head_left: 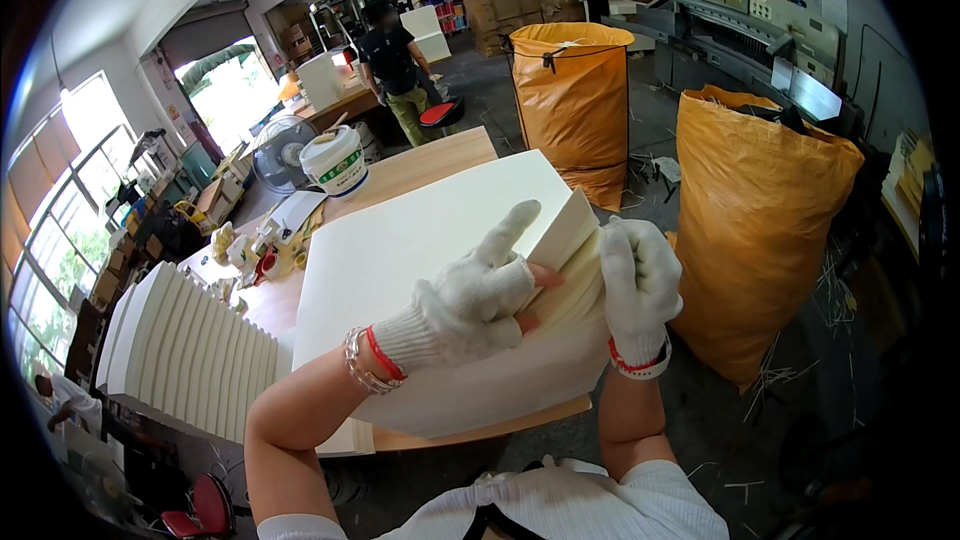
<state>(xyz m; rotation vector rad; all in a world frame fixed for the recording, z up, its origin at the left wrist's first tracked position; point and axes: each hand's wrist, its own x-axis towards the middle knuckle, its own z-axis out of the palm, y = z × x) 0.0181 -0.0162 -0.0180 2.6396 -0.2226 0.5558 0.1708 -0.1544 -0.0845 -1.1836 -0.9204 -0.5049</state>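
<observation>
At far left, tall windows (62,240) with boxes piled alongside. Closer in, a pile of white paper in stepped layers (185,350), and lower down a red chair (205,505). Next, tape rolls (270,265) among small clutter on the wooden tabletop (440,160), then a grey fan (282,152) and a white bucket (335,162) near the back edge. Farther off, a person in a dark top (390,65) beside a red-seated stool (440,112).

In the middle of the tabletop, a broad stack of white paper (400,230). With the left hand (475,305), in a white knitted glove, reaches across this stack, partly spread: one gloved finger extended, two bare fingertips set apart on bent sheets (578,290) at the stack's right side. Behind, a tall orange sack (570,115). With the right hand (640,275), also gloved, pinches the bent sheets at their edge, fingers curled in. Farther right, a second orange sack (755,230), nearer; behind it, a long grey machine (750,35).
</observation>
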